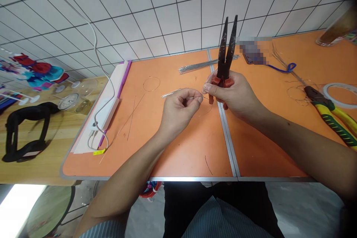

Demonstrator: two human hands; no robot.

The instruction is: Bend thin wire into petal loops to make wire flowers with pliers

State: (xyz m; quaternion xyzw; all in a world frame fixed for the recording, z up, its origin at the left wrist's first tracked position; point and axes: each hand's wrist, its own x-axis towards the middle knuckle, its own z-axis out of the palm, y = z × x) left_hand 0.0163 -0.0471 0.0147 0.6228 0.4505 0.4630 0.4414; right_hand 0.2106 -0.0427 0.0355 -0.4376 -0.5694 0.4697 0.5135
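My right hand (234, 91) is closed around red-handled long-nose pliers (224, 57), whose dark jaws point up toward the wall and stand slightly apart. Its thumb and forefinger also pinch toward a thin wire (205, 98) in front of the pliers' handles. From the left, my left hand (181, 106) pinches the same wire between thumb and fingertips. A faint curve of wire hangs below the hands. Beyond them lies a bundle of straight metal wires (195, 67), and a smaller bundle of short wires (170, 93) is beside my left hand.
On the orange table (178, 148) lie a wire ring (151, 84), crossed loose wires (133, 109) and a power strip (107, 113) with a white cable at left. Yellow-green handled pliers (330, 111), a white tape roll (341, 95) and a phone (252, 54) are at right. A tiled wall bounds the back.
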